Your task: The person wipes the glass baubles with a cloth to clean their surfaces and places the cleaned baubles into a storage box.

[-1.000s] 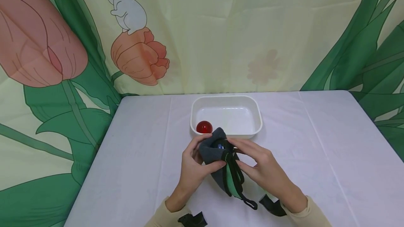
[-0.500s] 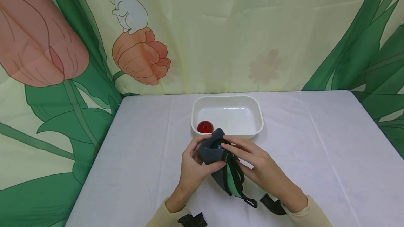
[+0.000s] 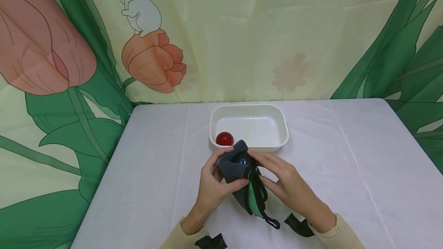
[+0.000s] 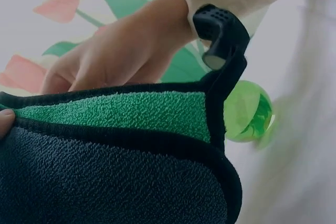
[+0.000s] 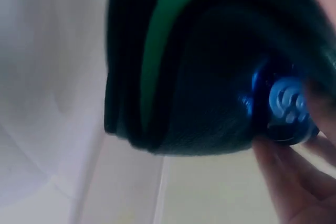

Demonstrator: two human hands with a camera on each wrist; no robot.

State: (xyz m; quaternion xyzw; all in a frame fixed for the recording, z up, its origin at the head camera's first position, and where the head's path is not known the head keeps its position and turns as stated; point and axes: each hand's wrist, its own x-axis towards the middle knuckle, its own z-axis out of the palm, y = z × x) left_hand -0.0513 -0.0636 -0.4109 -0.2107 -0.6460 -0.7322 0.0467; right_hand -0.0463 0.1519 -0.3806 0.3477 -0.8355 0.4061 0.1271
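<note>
A folded cloth (image 3: 232,169), slate-blue outside and green inside with black edging and a loop, is gripped by my left hand (image 3: 212,189). The left thumb presses its front edge. Nestled in the cloth is a shiny dark-blue transparent ball (image 3: 244,159), mostly covered. My right hand (image 3: 288,183) holds the ball's exposed side between fingers and thumb. In the right wrist view, fingertips touch the blue ball (image 5: 289,106), which bears a pale raised mark. Just above the table, the left wrist view shows the cloth's green lining (image 4: 136,111) between two black borders.
Beyond the hands, a white tray (image 3: 259,128) stands on the white-covered table (image 3: 155,164). A red ball (image 3: 224,139) lies in its near left corner. A transparent green ball (image 4: 247,111) is on the table past the cloth. Printed curtain (image 3: 225,49) hangs behind.
Half a second ago, my right fingers lay further over the blue ball; they have drawn back to its right side, showing more of it. The left hand stays put.
</note>
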